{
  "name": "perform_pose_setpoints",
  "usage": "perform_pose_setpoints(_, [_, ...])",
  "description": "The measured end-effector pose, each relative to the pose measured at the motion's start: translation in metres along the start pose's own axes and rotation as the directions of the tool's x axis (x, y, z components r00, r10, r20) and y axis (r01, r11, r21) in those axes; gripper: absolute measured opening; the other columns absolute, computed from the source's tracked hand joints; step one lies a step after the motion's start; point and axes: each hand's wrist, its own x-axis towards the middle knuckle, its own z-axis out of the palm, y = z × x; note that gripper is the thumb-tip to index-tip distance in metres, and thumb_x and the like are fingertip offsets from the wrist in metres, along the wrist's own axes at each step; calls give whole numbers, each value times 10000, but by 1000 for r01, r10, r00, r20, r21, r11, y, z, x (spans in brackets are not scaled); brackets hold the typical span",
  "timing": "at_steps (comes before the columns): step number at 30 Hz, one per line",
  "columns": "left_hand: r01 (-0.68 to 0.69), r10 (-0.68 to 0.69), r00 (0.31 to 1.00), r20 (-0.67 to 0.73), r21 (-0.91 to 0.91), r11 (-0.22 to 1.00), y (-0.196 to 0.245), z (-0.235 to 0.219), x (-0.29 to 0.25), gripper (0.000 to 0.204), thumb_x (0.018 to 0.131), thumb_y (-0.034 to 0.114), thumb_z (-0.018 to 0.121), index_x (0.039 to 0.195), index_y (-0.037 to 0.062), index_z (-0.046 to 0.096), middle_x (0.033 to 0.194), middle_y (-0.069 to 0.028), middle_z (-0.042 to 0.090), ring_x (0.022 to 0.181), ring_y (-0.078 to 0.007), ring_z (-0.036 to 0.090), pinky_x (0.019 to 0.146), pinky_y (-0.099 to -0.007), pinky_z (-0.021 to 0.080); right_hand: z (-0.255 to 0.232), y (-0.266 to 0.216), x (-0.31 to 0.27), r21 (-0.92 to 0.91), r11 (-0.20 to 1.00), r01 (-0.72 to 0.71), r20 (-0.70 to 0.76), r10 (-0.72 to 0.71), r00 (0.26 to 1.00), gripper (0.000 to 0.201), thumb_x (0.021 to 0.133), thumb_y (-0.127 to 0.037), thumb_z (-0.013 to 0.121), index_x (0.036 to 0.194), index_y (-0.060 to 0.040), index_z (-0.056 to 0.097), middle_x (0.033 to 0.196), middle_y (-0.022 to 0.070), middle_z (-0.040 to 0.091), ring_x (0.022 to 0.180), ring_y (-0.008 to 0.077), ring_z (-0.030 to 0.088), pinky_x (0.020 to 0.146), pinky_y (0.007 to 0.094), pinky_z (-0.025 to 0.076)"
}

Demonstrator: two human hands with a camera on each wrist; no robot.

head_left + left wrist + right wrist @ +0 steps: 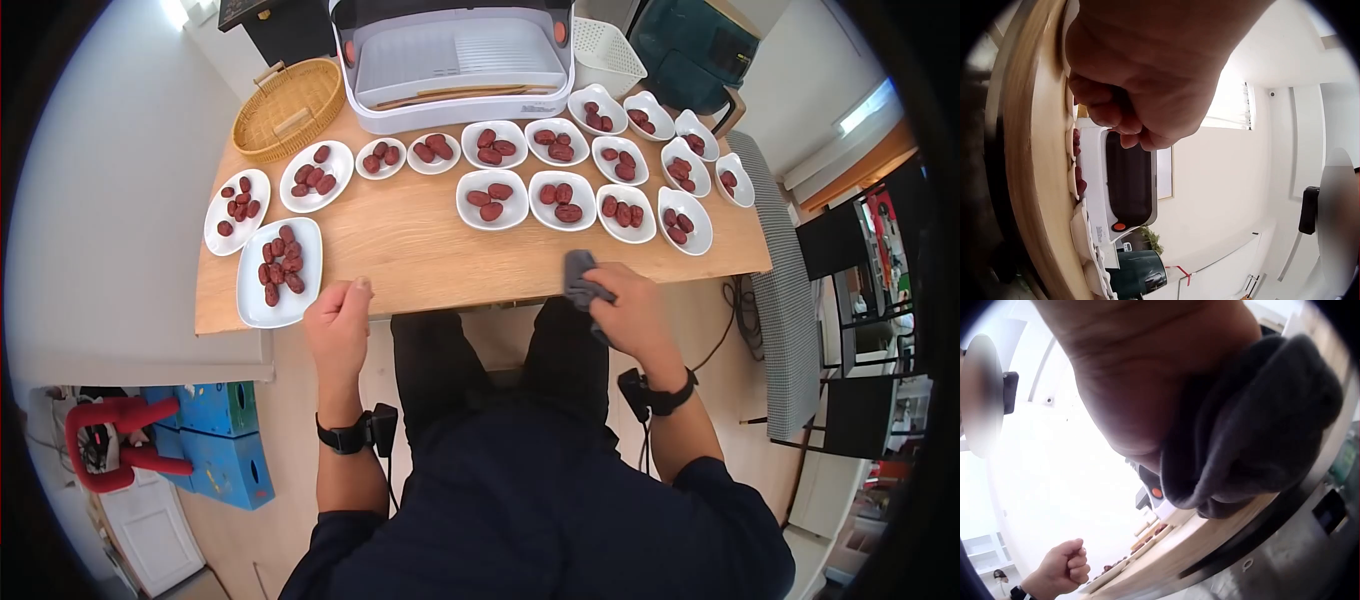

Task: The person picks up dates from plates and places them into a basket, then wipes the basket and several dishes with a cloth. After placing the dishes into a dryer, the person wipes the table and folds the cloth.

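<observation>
My right hand (630, 308) grips a crumpled dark grey cloth (580, 280) at the table's front edge, right of centre. In the right wrist view the cloth (1260, 425) bulges out from under the palm. My left hand (340, 325) is curled with nothing visible in it, by the front edge just right of a square white plate (309, 250) of red dates (291, 265). The left wrist view shows that hand (1141, 81) with its fingers folded in.
White dishes of dates, such as an oval plate (262, 190) and a bowl (467, 210), line the wooden table (400, 270). Behind them are a woven basket (300, 90), a white appliance (460, 60), a white plastic basket (605, 60) and a dark green appliance (690, 50).
</observation>
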Motion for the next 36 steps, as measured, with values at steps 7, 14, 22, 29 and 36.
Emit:
perform_pose_setpoints(7, [13, -15, 989, 149, 12, 1000, 4, 26, -1, 270, 988, 213, 670, 810, 10, 684, 565, 46, 500, 494, -40, 426, 476, -228, 312, 12, -7, -8, -182, 983, -37, -192, 1, 981, 281, 779, -77, 651, 1049, -55, 723, 1141, 152, 700, 976, 367, 694, 823, 464, 566])
perform_pose_setpoints(14, [290, -169, 838, 519, -161, 943, 19, 35, -24, 392, 984, 282, 714, 1238, -10, 649, 1011, -76, 702, 922, -135, 662, 773, -279, 530, 35, -72, 32, 814, 521, -257, 286, 27, 958, 383, 917, -95, 720, 1282, 10, 674, 1231, 84, 686, 1074, 134, 645, 926, 304, 523])
perform_pose_setpoints(22, [238, 27, 895, 446, -528, 815, 6, 54, -12, 529, 1011, 332, 685, 1393, -10, 553, 1306, -112, 655, 1152, -204, 654, 1007, -361, 530, 57, -90, 59, 930, 166, -328, 342, -65, 937, 470, 965, -125, 721, 1403, 0, 604, 1224, 72, 685, 1108, 122, 626, 969, 281, 507])
perform_pose_setpoints(29, [470, -42, 850, 526, -718, 513, 7, 57, -7, 540, 1072, 380, 559, 1401, -47, 532, 1371, -147, 634, 1226, -239, 638, 1065, -393, 510, 58, -71, 65, 972, 58, -229, 226, 46, 973, 435, 919, 6, 669, 1347, -5, 590, 1159, 99, 695, 1055, 146, 659, 904, 282, 530])
perform_pose_setpoints(36, [507, -11, 849, 529, -807, 305, 18, 53, -6, 498, 1067, 331, 573, 1402, -34, 533, 1373, -159, 630, 1244, -242, 625, 1092, -409, 487, 43, -85, 69, 930, -78, -361, 368, 125, 921, 572, 899, 44, 674, 1440, 31, 489, 1192, 122, 693, 1088, 182, 670, 959, 319, 535])
